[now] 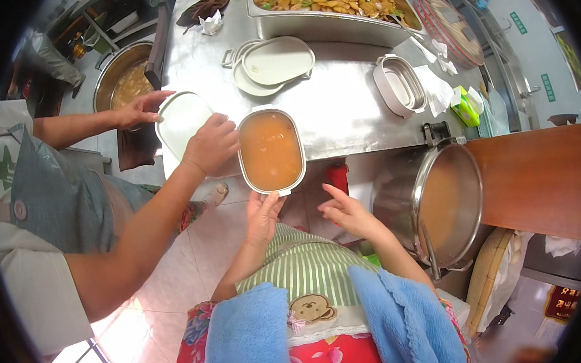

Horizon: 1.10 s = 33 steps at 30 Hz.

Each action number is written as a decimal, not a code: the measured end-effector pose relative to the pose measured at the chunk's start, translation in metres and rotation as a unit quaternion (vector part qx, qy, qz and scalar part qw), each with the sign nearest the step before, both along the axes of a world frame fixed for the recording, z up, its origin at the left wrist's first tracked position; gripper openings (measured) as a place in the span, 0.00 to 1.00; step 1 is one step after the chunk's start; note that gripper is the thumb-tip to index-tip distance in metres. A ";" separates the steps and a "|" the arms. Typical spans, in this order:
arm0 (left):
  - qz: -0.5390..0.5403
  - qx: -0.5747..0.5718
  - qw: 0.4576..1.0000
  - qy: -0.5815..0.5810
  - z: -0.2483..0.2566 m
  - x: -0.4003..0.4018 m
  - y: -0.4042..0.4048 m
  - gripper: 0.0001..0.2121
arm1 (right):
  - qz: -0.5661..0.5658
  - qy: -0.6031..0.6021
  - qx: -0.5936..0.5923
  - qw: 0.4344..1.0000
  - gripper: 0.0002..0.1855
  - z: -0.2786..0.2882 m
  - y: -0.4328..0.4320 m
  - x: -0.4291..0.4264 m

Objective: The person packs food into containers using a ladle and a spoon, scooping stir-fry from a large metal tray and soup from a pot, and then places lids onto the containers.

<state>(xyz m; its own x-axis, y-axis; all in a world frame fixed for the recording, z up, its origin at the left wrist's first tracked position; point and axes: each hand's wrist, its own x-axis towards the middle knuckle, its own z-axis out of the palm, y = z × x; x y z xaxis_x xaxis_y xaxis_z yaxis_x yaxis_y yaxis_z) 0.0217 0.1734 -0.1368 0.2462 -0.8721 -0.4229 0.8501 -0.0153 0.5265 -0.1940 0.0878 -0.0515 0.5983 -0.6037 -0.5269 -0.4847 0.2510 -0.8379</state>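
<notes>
My left hand [266,215] grips the near end of a rectangular food container [271,150] filled with orange-brown soup, held at the table's front edge. To its right my right hand [346,210] is raised with fingers apart and nothing in it. A co-worker's hand [214,142] is close against the container's left side, over a pale lid [181,119]; the co-worker's other hand [141,110] holds that lid's far left edge. Several pale lids [278,61] lie piled on the steel table [335,88], beyond the container. Nested empty containers [401,86] stand at the table's right.
A large steel pot [418,214] of soup with a ladle handle [430,253] stands at my right. A deep tray of sliced food [332,29] occupies the table's back. The co-worker [69,193] stands close at left, near another pot [122,77]. Tissues [466,105] lie at right.
</notes>
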 end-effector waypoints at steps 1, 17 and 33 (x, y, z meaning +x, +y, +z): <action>0.007 0.011 1.000 -0.007 0.002 0.002 -0.002 0.22 | 0.006 -0.001 0.040 0.999 0.35 0.002 -0.006 0.019; -0.293 0.092 0.947 -0.099 0.017 0.054 -0.037 0.28 | -0.091 0.011 0.202 0.975 0.42 0.029 -0.077 0.094; -0.379 0.066 0.912 -0.140 0.042 0.052 -0.070 0.25 | -0.048 0.002 0.088 0.995 0.38 0.018 -0.148 0.102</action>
